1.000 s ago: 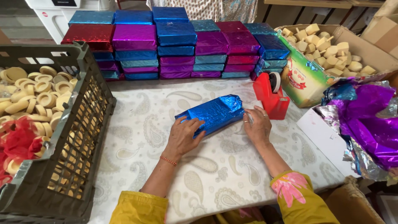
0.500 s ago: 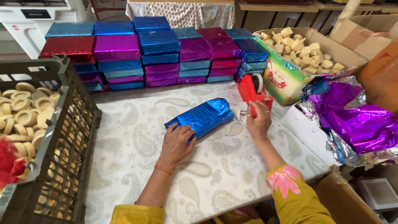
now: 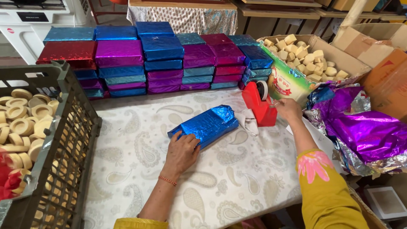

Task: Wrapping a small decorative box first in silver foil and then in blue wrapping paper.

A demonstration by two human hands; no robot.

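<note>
Parcel (image 3: pixel 204 126) in blue foil lies mid-table, left hand (image 3: pixel 181 150) pressed flat on its near end; right hand (image 3: pixel 287 108) pinches tape at dispenser (image 3: pixel 258 106). Foil looks slippery, crinkly; hold by flat sides.

Left hand (image 3: pixel 182 152) on blue foil parcel (image 3: pixel 205 126), right hand (image 3: pixel 288 108) at red tape dispenser (image 3: pixel 259 104).

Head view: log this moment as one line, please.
left hand: pressing on blue foil-wrapped package | right hand: at red tape dispenser, pulling tape | package: flat on patterned tablecloth | wrapped stacks: behind
</note>
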